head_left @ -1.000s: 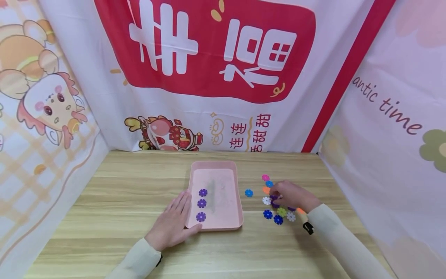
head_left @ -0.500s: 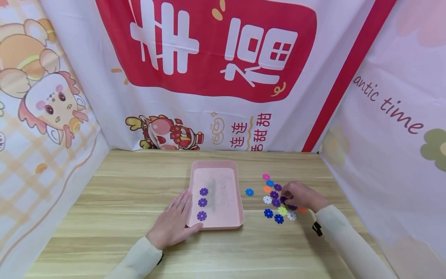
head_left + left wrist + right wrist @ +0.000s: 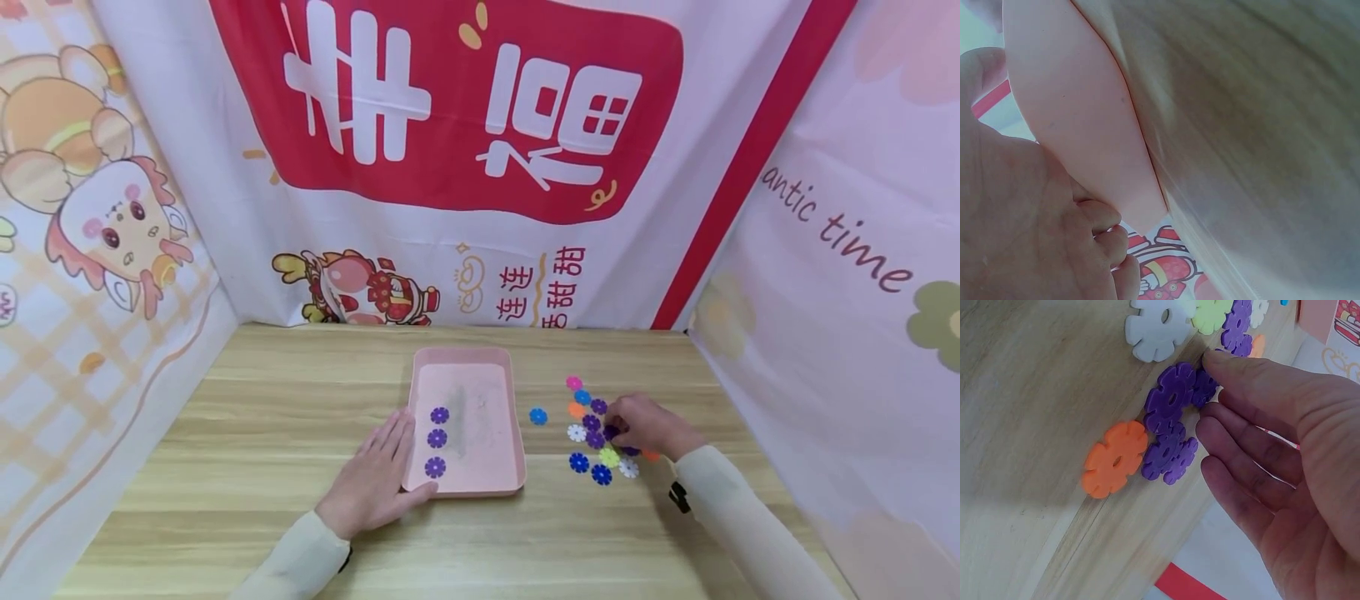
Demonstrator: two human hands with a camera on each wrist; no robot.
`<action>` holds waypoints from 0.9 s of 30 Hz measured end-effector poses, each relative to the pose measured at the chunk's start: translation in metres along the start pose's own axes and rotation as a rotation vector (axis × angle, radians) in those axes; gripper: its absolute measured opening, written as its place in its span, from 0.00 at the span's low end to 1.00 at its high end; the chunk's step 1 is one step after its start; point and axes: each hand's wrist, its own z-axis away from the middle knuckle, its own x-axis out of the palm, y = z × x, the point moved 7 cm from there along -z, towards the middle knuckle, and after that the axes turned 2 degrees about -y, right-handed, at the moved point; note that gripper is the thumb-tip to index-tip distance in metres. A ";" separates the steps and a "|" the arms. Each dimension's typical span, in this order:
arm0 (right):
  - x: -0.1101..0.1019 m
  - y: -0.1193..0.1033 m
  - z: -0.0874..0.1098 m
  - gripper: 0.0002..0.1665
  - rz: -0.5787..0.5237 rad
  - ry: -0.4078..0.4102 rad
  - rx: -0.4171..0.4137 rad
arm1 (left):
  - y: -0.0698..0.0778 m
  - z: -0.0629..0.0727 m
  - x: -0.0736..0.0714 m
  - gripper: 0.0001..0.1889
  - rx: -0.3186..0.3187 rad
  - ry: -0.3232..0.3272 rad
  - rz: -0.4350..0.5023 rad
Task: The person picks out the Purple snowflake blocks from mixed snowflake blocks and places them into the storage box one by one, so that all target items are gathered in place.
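Observation:
My left hand (image 3: 371, 479) lies against the left side of a pink tray (image 3: 517, 450), its fingers straight and the thumb at the near rim. In the left wrist view, that hand touches the tray's outer wall (image 3: 1079, 106). Inside the tray, three purple snowflake discs (image 3: 437, 437) form a column along the left. My right hand (image 3: 648, 427) is over a group of loose discs, with thumb and index fingertips at either side of a purple snowflake disc (image 3: 1204, 387), pinching it. More purple discs (image 3: 1171, 397) and an orange disc (image 3: 1115, 459) lie beside those fingers.
Around the right hand lie white (image 3: 576, 432), yellow-green (image 3: 609, 457), dark blue (image 3: 602, 474) and pink discs (image 3: 573, 382). One light blue disc (image 3: 537, 416) sits apart, between tray and group. Printed cloths (image 3: 465, 275) enclose the wooden table (image 3: 300, 367) at the back and sides.
My right hand has shifted a little to the right among the discs, uncovering several purple ones; over the last half second it barely moves. The left hand and tray stay put.

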 end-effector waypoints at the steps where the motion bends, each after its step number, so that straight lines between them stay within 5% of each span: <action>1: 0.001 0.001 0.000 0.11 -0.005 -0.004 0.007 | 0.000 0.000 0.000 0.54 -0.001 -0.002 -0.001; 12: 0.004 0.008 -0.006 0.12 -0.100 -0.091 0.152 | 0.000 -0.001 0.003 0.54 -0.010 -0.007 0.022; 27: 0.005 0.028 -0.015 0.12 -0.280 -0.138 0.211 | 0.001 0.000 0.003 0.54 -0.008 0.003 0.004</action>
